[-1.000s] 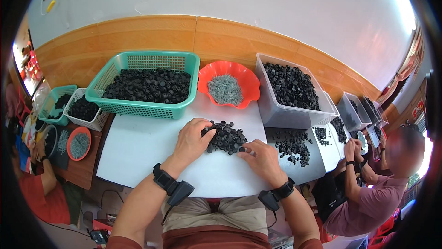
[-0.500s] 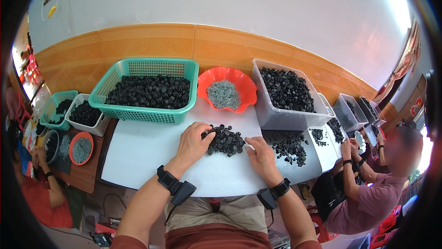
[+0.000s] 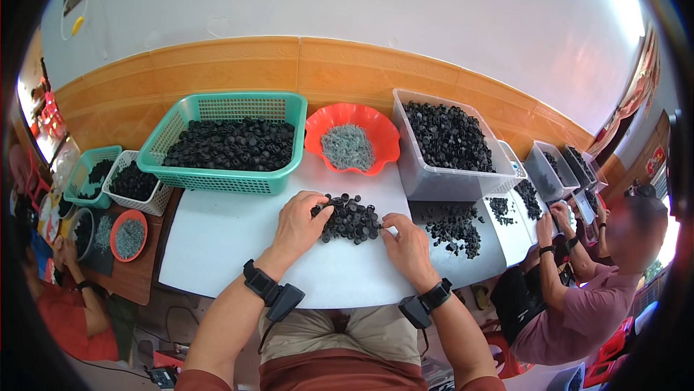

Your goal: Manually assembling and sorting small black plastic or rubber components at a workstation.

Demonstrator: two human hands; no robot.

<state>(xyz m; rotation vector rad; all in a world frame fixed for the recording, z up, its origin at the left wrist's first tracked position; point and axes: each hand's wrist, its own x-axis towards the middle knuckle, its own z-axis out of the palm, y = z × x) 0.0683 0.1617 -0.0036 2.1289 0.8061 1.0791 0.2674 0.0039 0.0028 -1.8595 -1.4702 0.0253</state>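
A loose pile of small round black plastic caps [image 3: 352,219] lies on the white table sheet [image 3: 238,246] in front of me. My left hand [image 3: 298,223] rests at the pile's left edge, thumb and fingers apart around some caps there. At the right edge is my right hand [image 3: 406,245], its thumb and forefinger bent closely together at the caps. Something dark shows between those fingertips, too small to make out.
Behind the pile stand a green basket [image 3: 224,181] of black parts, a red scalloped bowl [image 3: 385,133] of thin greyish pieces and a clear bin [image 3: 448,185] of black parts. More black pieces [image 3: 455,230] lie rightward. Other people work at both sides.
My right hand has shifted slightly left to the pile's edge, its thumb and forefinger closer together. The left hand stays at the other edge, and the view has shifted a little.
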